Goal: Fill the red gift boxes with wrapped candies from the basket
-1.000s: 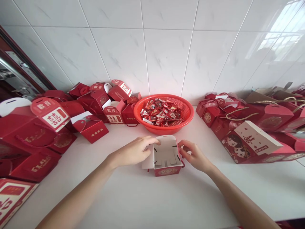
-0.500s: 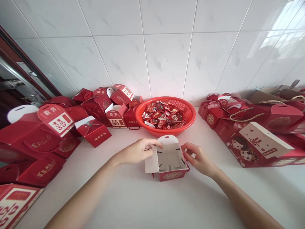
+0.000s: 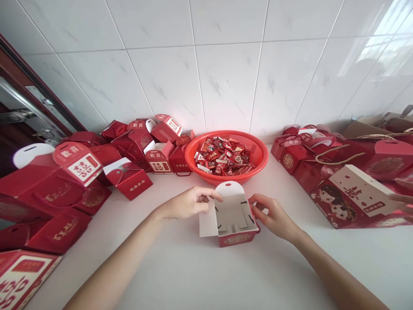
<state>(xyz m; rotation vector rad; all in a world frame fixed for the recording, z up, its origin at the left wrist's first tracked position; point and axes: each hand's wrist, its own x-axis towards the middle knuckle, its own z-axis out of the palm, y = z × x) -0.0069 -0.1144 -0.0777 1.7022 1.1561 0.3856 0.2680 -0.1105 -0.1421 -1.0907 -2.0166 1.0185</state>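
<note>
A small red paper gift box (image 3: 237,239) stands on the white tabletop in front of me, its lid flaps spread. Its pale inside shows black cord ends and no contents. My left hand (image 3: 190,202) is at the left side, fingers curled over the white side flap (image 3: 208,220). On the opposite side, my right hand (image 3: 269,213) pinches the right wall, its fingertips partly hidden behind it. Just behind the box sits a red plastic basket (image 3: 263,161) full of wrapped candies (image 3: 222,155).
Red gift boxes (image 3: 135,185) are piled on the left. More boxes (image 3: 292,159) and a larger printed box (image 3: 348,196) lie on the right, where another person's hand (image 3: 402,202) reaches in. A tiled wall (image 3: 226,86) closes off the back.
Another person's hand has come in at the right edge, over the larger printed box. My hands keep their places at the small box; the view has shifted slightly.
</note>
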